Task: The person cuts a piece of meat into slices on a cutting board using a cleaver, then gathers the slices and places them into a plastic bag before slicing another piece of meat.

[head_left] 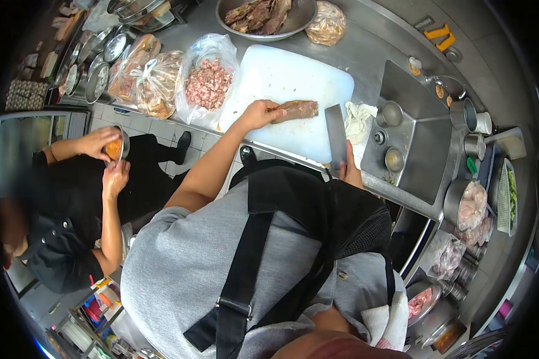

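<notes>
A slab of cooked meat point(299, 110) lies on the white cutting board point(287, 69), its left end gripped by my left hand point(259, 115). My right hand point(351, 170) is wrapped round the handle of a cleaver point(336, 133), whose broad blade stands at the board's right edge, apart from the meat. Left of the board sits a plastic bag of diced pink meat point(208, 84). More dark meat pieces point(259, 17) fill a metal bowl point(224, 27) behind the board. A crumpled white cloth point(358, 119) lies just right of the cleaver.
On the right is a metal sink point(422, 149) holding small bowls point(390, 113). Bagged food point(157, 84) and several metal containers point(96, 81) line the counter at left. A co-worker point(66, 239) in black stands at left, holding a metal bowl point(124, 145).
</notes>
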{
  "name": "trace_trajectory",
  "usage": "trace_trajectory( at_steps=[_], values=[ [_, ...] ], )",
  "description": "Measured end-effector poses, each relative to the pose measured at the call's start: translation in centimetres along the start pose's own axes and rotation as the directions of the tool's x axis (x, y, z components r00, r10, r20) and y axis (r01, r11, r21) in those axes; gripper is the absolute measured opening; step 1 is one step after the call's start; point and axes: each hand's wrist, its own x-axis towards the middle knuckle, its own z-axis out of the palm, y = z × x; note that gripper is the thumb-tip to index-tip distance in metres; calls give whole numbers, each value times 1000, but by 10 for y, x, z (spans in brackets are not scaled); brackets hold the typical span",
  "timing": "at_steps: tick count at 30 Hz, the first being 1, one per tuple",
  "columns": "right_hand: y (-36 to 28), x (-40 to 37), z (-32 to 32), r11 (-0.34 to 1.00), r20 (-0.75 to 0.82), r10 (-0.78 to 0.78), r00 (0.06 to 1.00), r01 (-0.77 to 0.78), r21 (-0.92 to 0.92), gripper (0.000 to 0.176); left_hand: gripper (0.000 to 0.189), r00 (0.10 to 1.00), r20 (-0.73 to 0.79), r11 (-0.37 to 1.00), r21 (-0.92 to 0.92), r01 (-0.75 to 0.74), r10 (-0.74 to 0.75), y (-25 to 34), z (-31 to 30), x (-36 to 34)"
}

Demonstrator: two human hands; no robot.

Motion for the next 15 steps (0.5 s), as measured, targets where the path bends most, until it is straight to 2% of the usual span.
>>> trace_trajectory(
  at_steps=[1, 3, 4, 5, 6, 7, 9, 13, 15],
  values=[
    [-2, -1, 1, 1000, 6, 0, 1000, 0, 16, 75, 40, 1000, 2, 1000, 0, 0, 0, 5, -2, -1],
    [-4, -1, -2, 1000, 3, -9, 1000, 9, 30, 74, 44, 999, -19, 987, 154, 42, -40, 16, -4, -3],
    [-7, -1, -4, 999, 1, -20, 1000, 20, 44, 74, 44, 999, -15, 987, 157, 40, -38, 10, -1, -4],
    [-9, 0, -8, 999, -4, -16, 1000, 17, 46, 74, 44, 957, -182, 912, 383, -144, 228, 3, 5, -4],
    [-19, 1, -17, 998, 25, 48, 999, -49, 38, 73, 44, 821, -270, 750, 609, -260, 504, -3, 9, -3],
    [-28, 0, -25, 993, 56, 113, 992, -114, 27, 73, 44, 820, -263, 747, 608, -268, 508, -2, 12, -3],
    [-41, -4, -31, 995, 17, 98, 995, -98, 15, 72, 44, 933, -305, 963, 243, -117, 190, 0, 18, -7],
    [-75, -5, -33, 1000, -2, -3, 1000, 3, -6, 71, 45, 962, -252, 988, 137, -68, 101, 3, 33, -17],
    [-82, 2, -25, 998, 46, -16, 999, 18, -54, 70, 48, 935, -301, 977, 151, -148, 188, 2, 37, -16]
  ],
)
